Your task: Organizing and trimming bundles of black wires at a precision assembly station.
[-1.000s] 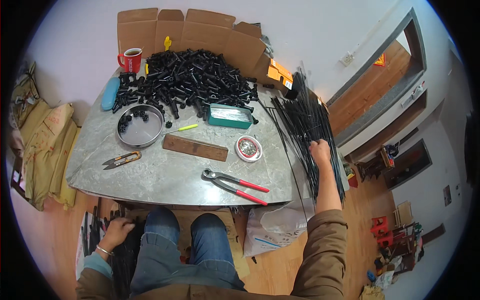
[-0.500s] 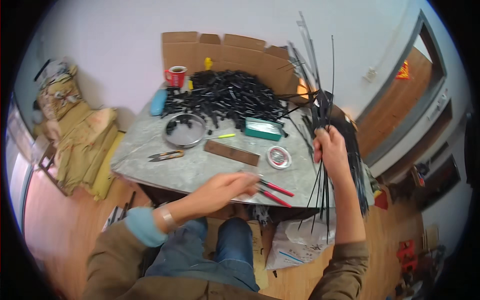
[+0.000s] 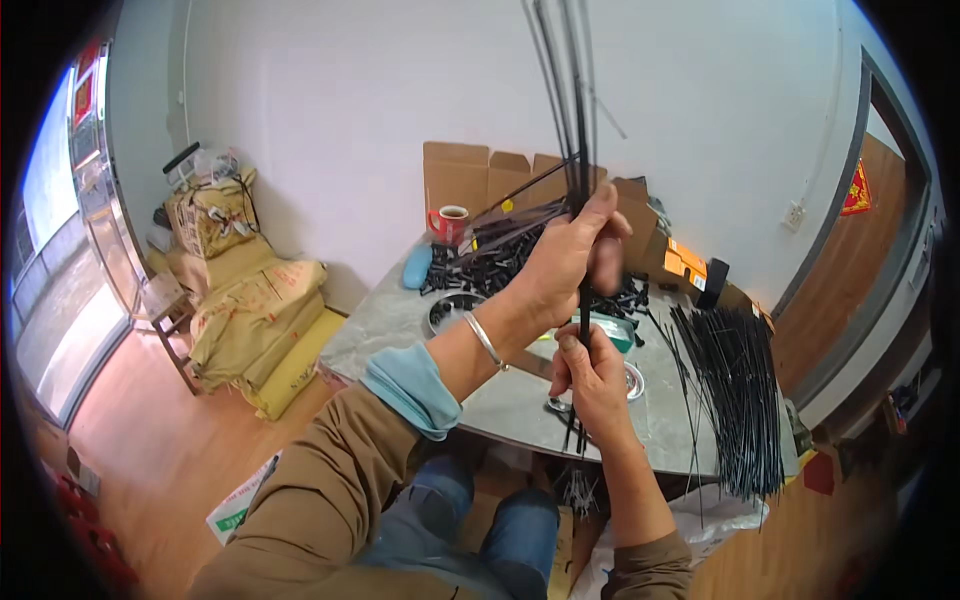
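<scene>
I hold a bundle of long thin black rods [image 3: 566,90] upright in front of me. My left hand [image 3: 566,258] is closed around the bundle higher up. My right hand [image 3: 593,378] grips its lower part, and the rod ends stick out just below the fist. Behind my hands lies a heap of short black tube pieces [image 3: 492,262] on the grey table [image 3: 392,322]. A large pile of the same black rods [image 3: 738,390] rests on the table's right side, hanging over its edge.
A red mug [image 3: 449,224] and a blue case [image 3: 417,266] stand at the table's back, before open cardboard boxes [image 3: 480,176]. A round metal bowl [image 3: 452,310] sits left of my hands. Yellow sacks [image 3: 256,316] lie on the floor at left. A door [image 3: 850,270] is on the right.
My head has tipped up from the table toward the wall. My left hand rose from my lap and closed on the rod bundle, which my right hand lifted from the pile.
</scene>
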Action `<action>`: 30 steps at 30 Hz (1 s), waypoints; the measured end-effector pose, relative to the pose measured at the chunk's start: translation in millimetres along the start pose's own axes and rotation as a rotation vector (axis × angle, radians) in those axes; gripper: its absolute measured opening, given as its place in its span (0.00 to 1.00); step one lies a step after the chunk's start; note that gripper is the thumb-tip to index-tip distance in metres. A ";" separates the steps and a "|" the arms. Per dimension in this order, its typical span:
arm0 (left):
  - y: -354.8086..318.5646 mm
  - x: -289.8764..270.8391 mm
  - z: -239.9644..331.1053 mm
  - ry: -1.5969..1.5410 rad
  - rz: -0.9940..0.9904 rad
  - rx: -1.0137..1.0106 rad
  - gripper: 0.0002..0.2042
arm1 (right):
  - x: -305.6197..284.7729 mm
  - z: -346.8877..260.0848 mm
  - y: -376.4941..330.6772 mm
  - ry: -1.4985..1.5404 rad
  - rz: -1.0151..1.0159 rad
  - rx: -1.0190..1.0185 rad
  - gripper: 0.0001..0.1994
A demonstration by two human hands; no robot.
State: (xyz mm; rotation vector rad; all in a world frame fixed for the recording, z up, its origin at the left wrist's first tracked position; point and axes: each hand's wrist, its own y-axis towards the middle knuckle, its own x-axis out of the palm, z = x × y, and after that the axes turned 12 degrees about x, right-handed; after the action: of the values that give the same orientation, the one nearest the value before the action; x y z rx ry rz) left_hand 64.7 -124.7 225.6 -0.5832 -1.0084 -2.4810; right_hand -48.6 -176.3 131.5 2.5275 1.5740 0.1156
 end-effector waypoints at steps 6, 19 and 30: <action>-8.9 -43.9 -37.4 0.365 0.060 -0.029 0.21 | 13.6 87.5 38.9 -0.115 0.131 0.007 0.06; -3.6 -80.8 -12.9 0.226 0.075 -0.263 0.20 | 11.9 28.6 -14.9 0.278 -0.079 0.294 0.12; -14.2 -71.9 -42.4 -0.204 0.054 -0.259 0.23 | 3.5 43.1 -41.8 0.250 0.034 0.178 0.11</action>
State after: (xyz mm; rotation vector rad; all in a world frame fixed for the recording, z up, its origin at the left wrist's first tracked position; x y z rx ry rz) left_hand 107.9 -131.3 153.1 -0.9472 -0.7324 -2.5613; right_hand -77.5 -159.2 81.6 2.7687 1.6981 0.3206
